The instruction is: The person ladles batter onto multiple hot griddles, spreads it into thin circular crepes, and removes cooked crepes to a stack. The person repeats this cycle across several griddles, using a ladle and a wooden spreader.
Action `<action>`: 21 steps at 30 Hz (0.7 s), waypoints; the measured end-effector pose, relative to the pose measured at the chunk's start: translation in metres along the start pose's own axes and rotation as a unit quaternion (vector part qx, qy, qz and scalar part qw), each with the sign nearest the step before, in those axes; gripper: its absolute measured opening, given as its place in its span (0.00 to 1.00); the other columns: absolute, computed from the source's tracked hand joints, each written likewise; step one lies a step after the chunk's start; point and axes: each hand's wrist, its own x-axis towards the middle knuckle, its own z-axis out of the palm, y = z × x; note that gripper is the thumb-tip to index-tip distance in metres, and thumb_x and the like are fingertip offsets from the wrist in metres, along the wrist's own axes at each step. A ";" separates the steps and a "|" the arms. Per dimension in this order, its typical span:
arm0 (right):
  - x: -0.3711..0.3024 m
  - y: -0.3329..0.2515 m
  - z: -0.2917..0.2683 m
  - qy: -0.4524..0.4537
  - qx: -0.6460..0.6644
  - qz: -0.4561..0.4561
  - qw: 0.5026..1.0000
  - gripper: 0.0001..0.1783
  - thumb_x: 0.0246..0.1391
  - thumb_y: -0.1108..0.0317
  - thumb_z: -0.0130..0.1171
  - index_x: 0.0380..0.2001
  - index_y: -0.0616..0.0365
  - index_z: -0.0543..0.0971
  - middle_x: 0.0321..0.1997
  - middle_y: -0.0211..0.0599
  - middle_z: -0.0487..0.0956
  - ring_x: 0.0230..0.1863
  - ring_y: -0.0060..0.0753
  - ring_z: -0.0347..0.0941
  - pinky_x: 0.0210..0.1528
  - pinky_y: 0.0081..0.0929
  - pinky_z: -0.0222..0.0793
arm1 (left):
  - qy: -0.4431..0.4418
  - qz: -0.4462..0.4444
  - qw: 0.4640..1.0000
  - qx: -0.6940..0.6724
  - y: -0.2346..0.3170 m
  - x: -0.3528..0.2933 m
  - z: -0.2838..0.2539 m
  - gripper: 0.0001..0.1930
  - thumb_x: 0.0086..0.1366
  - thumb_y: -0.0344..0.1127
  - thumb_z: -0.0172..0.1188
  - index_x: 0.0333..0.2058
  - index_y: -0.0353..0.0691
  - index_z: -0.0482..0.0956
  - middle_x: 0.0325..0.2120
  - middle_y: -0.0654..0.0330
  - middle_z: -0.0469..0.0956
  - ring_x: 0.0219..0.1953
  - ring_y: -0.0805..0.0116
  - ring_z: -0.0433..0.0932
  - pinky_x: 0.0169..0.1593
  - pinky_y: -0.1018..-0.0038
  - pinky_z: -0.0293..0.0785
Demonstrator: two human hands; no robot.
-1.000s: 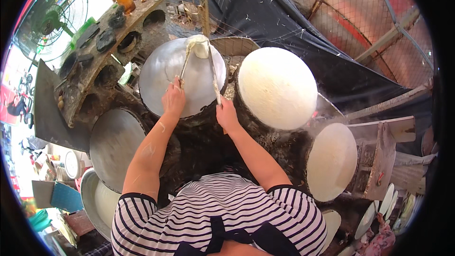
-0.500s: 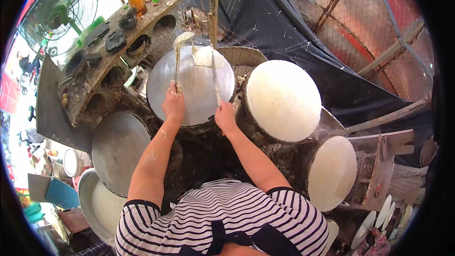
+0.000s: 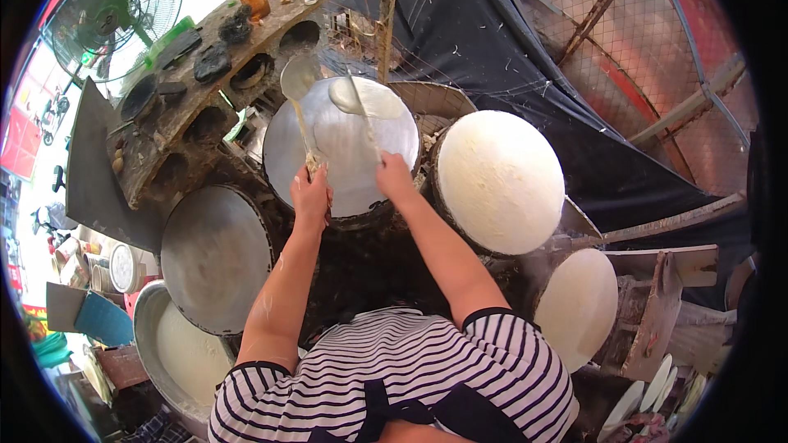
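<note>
Spreading across the middle, 1 round grey steaming surface (image 3: 341, 152) carries a white batter patch (image 3: 365, 98) at its far edge. Left hand (image 3: 310, 197) has its fingers clamped on a long-handled ladle (image 3: 297, 82), its bowl raised over the far-left rim. Right hand (image 3: 396, 176) has its fingers clamped on a thin stick (image 3: 361, 115) reaching into the batter.

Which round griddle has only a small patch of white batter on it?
The grey round griddle under both hands: batter sits only at its far edge. The two right ones are fully white; the left one is bare.
</note>
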 end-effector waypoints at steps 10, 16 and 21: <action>0.015 -0.001 0.023 -0.039 -0.034 -0.017 0.998 0.15 0.45 0.73 0.47 0.39 0.62 0.71 0.37 0.61 0.68 0.37 0.64 0.69 0.41 0.48 0.67 | -0.015 -0.032 0.992 -0.123 -0.022 -0.023 -0.020 0.05 0.64 0.33 0.52 0.29 0.39 0.70 0.17 0.68 0.63 0.11 0.78 0.61 0.13 0.80 0.58; -0.011 -0.020 -0.001 -0.016 -0.056 0.059 0.997 0.16 0.47 0.73 0.47 0.43 0.61 0.70 0.39 0.57 0.68 0.38 0.64 0.69 0.41 0.48 0.67 | -0.005 -0.029 0.990 -0.136 -0.022 -0.030 -0.037 0.07 0.63 0.34 0.52 0.28 0.38 0.68 0.16 0.67 0.63 0.12 0.78 0.62 0.13 0.80 0.59; -0.022 -0.023 0.042 -0.023 -0.054 0.013 0.998 0.23 0.49 0.73 0.44 0.51 0.59 0.68 0.40 0.56 0.65 0.37 0.62 0.69 0.41 0.49 0.67 | -0.024 -0.021 0.990 -0.137 -0.021 -0.033 -0.040 0.08 0.63 0.34 0.51 0.27 0.38 0.67 0.16 0.67 0.63 0.12 0.78 0.63 0.13 0.80 0.58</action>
